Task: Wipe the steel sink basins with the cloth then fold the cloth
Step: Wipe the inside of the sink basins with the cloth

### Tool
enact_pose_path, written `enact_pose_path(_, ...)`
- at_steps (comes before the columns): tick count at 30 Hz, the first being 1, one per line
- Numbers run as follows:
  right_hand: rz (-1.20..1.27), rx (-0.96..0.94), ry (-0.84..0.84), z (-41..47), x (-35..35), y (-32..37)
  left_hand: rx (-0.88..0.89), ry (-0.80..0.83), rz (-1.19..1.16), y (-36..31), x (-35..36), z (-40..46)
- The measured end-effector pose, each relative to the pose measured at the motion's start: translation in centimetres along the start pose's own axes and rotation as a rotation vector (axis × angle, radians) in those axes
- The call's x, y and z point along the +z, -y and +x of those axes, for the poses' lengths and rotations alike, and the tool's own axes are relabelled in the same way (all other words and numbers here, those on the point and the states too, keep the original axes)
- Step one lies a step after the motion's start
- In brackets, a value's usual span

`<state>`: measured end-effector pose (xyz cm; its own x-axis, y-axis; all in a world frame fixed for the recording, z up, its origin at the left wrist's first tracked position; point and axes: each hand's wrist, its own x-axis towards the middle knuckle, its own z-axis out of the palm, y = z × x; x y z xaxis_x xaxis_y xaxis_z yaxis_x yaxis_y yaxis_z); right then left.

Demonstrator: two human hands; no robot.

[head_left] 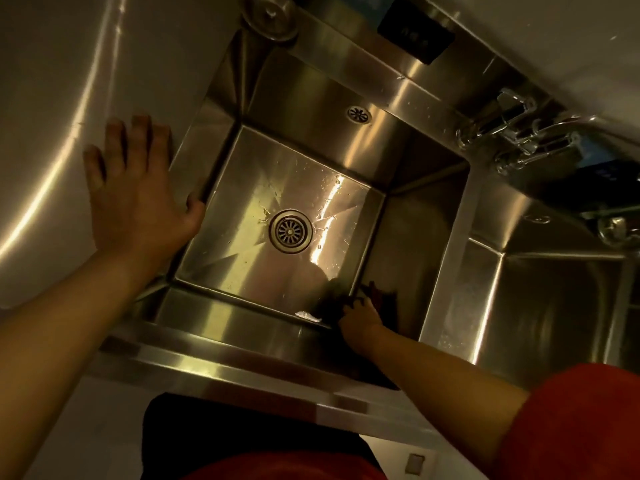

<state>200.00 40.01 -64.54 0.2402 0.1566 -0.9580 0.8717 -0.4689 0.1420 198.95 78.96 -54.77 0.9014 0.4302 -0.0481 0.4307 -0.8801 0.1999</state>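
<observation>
I look straight down into a steel sink basin (242, 188) with a round drain (290, 231) in its floor. My right hand (358, 320) reaches into the basin's near right corner and grips a dark red cloth (379, 295), pressing it against the corner; most of the cloth is hidden in shadow. My left hand (133, 188) lies flat, fingers spread, on the steel counter at the basin's left rim. A second basin (540, 306) lies to the right, past a steel divider.
A small white scrap (308, 316) lies on the basin floor by the near wall. A chrome tap (519, 133) stands at the back right, a steel plug (272, 15) on the far rim, and a dark box (415, 32) on the back ledge.
</observation>
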Motion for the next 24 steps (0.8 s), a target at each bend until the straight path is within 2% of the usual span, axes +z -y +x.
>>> enact_pose_path(4,-0.089,0.067,-0.07,1.6,-0.3,-3.1,-0.008,-0.001,-0.003,0.0,-0.2,0.0)
enact_pose_path(13,-0.145,0.426,-0.147,4.6,-9.0,-15.3,-0.007,0.004,-0.002,-0.1,-0.3,0.1)
enact_pose_path(16,-0.121,0.47,-0.166,4.5,-11.2,-18.2,-0.007,0.008,-0.007,-0.2,-0.4,0.1)
enact_pose_path(21,-0.131,0.457,-0.164,4.8,-8.7,-15.5,-0.006,0.014,-0.027,-0.1,-0.5,0.1)
enact_pose_path(24,-0.128,0.305,-0.099,5.1,-5.3,-10.4,-0.007,0.017,-0.018,-0.2,-0.6,0.1)
